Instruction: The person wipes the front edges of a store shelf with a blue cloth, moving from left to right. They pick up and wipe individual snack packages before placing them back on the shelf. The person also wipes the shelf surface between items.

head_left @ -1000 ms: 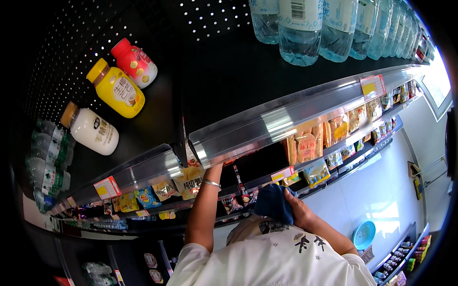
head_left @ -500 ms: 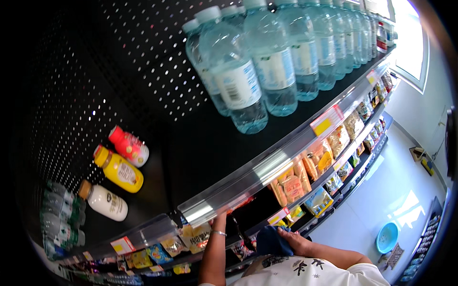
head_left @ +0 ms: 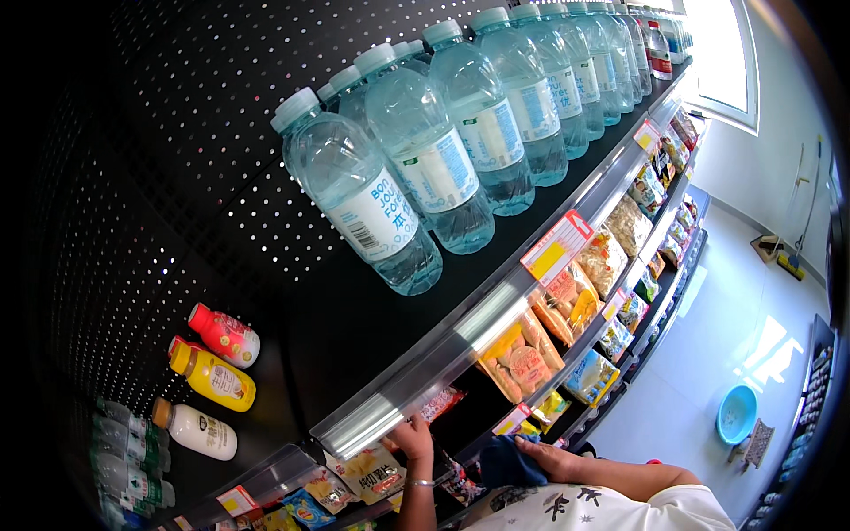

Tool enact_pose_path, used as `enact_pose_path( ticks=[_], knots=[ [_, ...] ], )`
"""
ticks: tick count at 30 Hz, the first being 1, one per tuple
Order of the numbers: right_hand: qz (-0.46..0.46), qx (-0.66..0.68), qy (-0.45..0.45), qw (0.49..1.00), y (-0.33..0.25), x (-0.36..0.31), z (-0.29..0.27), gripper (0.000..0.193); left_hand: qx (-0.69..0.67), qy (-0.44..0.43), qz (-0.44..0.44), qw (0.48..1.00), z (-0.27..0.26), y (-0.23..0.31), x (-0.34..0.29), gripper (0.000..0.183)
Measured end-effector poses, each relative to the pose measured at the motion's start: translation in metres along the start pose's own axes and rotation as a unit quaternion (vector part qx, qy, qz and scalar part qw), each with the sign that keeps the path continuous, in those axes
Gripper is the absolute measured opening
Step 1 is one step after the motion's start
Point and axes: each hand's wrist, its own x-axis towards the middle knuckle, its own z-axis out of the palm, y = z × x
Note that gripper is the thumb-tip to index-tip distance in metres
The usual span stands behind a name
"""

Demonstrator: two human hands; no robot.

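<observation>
My left hand (head_left: 411,437), with a bracelet at the wrist, reaches up to the end of the clear shelf rail (head_left: 372,416). Its fingertips are partly hidden at the rail's lower edge, so I cannot tell whether they grip anything. A red snack packet (head_left: 441,404) lies just right of that hand, and a pale snack bag (head_left: 370,473) is to its left. Bunched in my closed right hand (head_left: 547,457) is a dark blue cloth (head_left: 510,462), held close to my body. Above the rail, blue-tinted water bottles (head_left: 376,217) stand in rows on the black shelf (head_left: 354,327).
A pink bottle (head_left: 228,338), a yellow bottle (head_left: 217,379) and a white bottle (head_left: 199,429) stand at the left, near green-labelled water bottles (head_left: 128,460). Bagged bread (head_left: 521,358) fills a lower shelf. A blue basin (head_left: 737,414) sits on the floor.
The view has shifted, and the water bottles now appear farther left and lower. More of my left hand shows below the rail's end. The blue cloth stays in my right hand.
</observation>
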Motion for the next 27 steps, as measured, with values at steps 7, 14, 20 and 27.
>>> enact_pose_path(
  ticks=[7,14,20,27],
  knots=[
    [0.009,0.002,0.001,1.0,-0.01,-0.012,0.005,0.061,-0.167,-0.165,0.088,0.968,0.041,0.038,-0.028,0.076],
    [-0.006,-0.028,0.006,1.0,0.0,-0.001,-0.018,0.065,-0.289,-0.269,-0.003,0.919,0.089,0.04,-0.037,0.07],
    [-0.013,-0.034,0.014,0.999,-0.006,-0.012,-0.023,0.067,-0.318,-0.245,-0.019,0.916,0.111,0.038,-0.036,0.044],
    [-0.055,-0.068,0.01,0.996,-0.015,-0.024,-0.021,0.065,-0.244,-0.205,-0.008,0.948,0.122,0.045,-0.031,0.036]
  ],
)
